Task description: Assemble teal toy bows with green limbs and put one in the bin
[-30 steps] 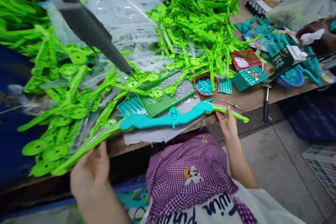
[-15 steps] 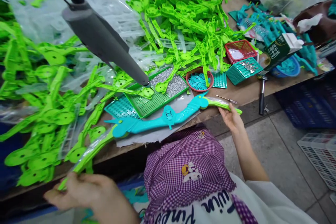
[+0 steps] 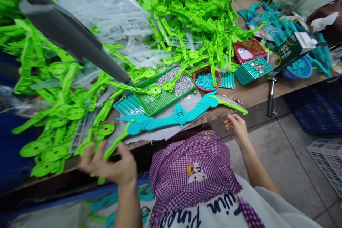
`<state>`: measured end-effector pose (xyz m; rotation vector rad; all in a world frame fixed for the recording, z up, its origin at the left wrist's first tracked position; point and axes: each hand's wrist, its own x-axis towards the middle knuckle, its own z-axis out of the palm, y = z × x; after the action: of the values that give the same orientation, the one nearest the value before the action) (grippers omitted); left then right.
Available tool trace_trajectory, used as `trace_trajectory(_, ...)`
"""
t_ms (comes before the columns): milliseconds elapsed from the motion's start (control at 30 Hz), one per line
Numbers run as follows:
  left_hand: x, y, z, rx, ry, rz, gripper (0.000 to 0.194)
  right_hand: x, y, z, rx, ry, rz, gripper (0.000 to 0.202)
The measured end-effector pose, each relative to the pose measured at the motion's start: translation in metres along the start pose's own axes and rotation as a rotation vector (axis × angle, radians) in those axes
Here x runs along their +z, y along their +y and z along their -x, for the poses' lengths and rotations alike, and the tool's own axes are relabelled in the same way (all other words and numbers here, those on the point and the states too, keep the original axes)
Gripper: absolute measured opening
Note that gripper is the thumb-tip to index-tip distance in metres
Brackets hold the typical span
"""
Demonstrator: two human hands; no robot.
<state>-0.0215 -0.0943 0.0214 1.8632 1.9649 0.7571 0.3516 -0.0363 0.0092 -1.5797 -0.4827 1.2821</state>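
Observation:
A turquoise bow-shaped piece (image 3: 167, 120) with a lime-green arm at each end lies along the table's near edge. My left hand (image 3: 112, 164) is open, blurred, fingers apart, beside the bow's left green arm (image 3: 117, 141). Just below the tip of the right green arm (image 3: 231, 105) is my right hand (image 3: 237, 126), its fingers loosely curled and apart from the arm, holding nothing I can see. Behind the bow stands a green tray (image 3: 165, 106) with small silvery parts and two green arms across it.
Lime-green arms (image 3: 192, 10) and clear plastic pieces are heaped behind. A grey tool (image 3: 72, 32) hangs at upper left. Toward the right are a red round basket (image 3: 207, 88) of turquoise pieces, a red box (image 3: 249, 50), stacked turquoise trays (image 3: 244, 74) and a hammer (image 3: 270, 96).
Both hands have let go of the green arms; my left hand has moved right and up. The bow now lies on the table, and the grey tool appears further left.

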Motion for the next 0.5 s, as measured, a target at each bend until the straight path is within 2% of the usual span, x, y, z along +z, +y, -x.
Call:
trace_trajectory(67,0.012,0.011,-0.022,0.106,-0.064,-0.047,0.063,0.006,-0.003,0.004,-0.265,0.015,0.146,0.035)
trace_trajectory(133,0.027,0.017,-0.044,0.226,-0.142,-0.094,0.057,-0.001,-0.018,-0.002,-0.508,0.091,0.362,0.032)
trace_trajectory(200,0.039,0.019,-0.064,0.358,-0.231,-0.141,0.050,-0.023,-0.042,-0.017,-0.699,0.300,0.634,0.028)
trace_trajectory(233,0.043,0.018,-0.072,0.420,-0.266,-0.165,0.048,-0.038,-0.054,-0.028,-0.741,0.440,0.736,0.028)
trace_trajectory(300,0.049,0.014,-0.082,0.514,-0.294,-0.198,0.047,-0.070,-0.076,-0.051,-0.724,0.659,0.903,0.028)
trace_trajectory(333,0.050,0.012,-0.085,0.540,-0.284,-0.203,0.048,-0.084,-0.083,-0.062,-0.670,0.716,0.990,0.027)
trace_trajectory(367,0.051,0.010,-0.086,0.551,-0.261,-0.204,0.050,-0.095,-0.088,-0.073,-0.586,0.719,1.063,0.028)
trace_trajectory(433,0.053,0.007,-0.085,0.557,-0.199,-0.201,0.052,-0.111,-0.091,-0.092,-0.431,0.641,1.162,0.029)
trace_trajectory(500,0.054,0.006,-0.082,0.567,-0.144,-0.206,0.052,-0.121,-0.089,-0.106,-0.384,0.585,1.193,0.030)
